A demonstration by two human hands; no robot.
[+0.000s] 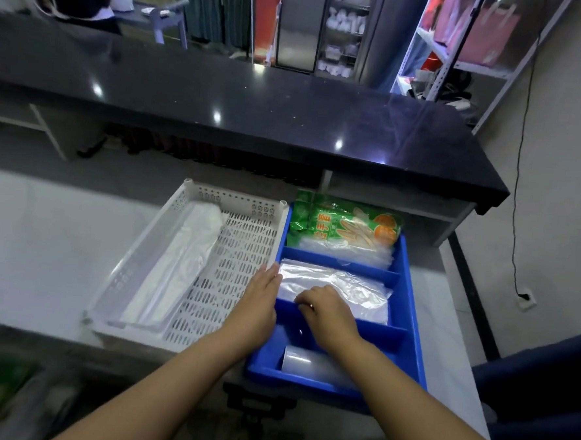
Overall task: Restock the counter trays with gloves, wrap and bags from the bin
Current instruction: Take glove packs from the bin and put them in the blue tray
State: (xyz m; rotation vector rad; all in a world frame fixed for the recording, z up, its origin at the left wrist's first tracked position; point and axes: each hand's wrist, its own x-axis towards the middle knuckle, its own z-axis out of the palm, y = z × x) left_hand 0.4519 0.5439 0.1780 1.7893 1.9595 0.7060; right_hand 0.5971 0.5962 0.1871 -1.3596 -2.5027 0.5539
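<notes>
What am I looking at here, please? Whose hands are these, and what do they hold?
No machine here: a person's bare hands, filmed by one camera worn on the head. On the counter stand a white basket and a blue tray. The tray holds green glove packs farthest, clear bags in the middle, a roll of wrap nearest. The left hand rests flat against the tray's side; the right hand curls its fingers on the clear bags.
</notes>
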